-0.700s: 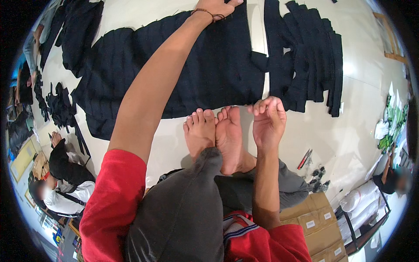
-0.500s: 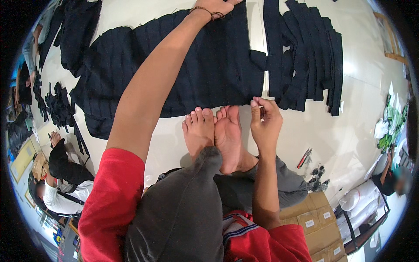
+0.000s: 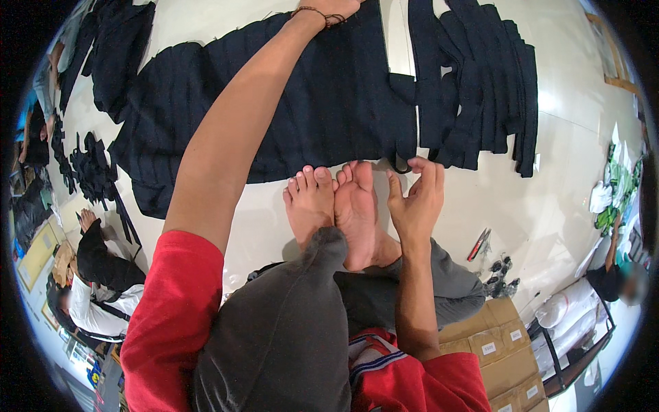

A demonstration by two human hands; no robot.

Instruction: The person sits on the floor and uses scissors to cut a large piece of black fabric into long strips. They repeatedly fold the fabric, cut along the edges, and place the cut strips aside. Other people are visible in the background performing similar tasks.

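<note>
Dark navy cloth pieces (image 3: 329,103) lie overlapping in a wide row on the pale floor. At the far side my left hand (image 3: 338,8), with a dark cord bracelet on its wrist, rests over the cloth; the top edge of the head view cuts off its fingers. My right hand (image 3: 420,202) is just off the near corner of the row, thumb and fingers apart, with nothing between them. Close to those fingertips, a small dark strip (image 3: 399,165) curls out from the cloth's near edge.
More navy strips (image 3: 480,89) lie fanned out at the right. Dark scraps (image 3: 93,165) are heaped at the left. My bare feet (image 3: 312,199) touch the near cloth edge. Red-handled snips (image 3: 478,245) and cardboard boxes (image 3: 491,343) are at the right; other people sit at both sides.
My right hand has parted its thumb and fingers from a pinch at the cloth's near edge. A curled strip now shows there. My left hand has shifted slightly left and farther out of view.
</note>
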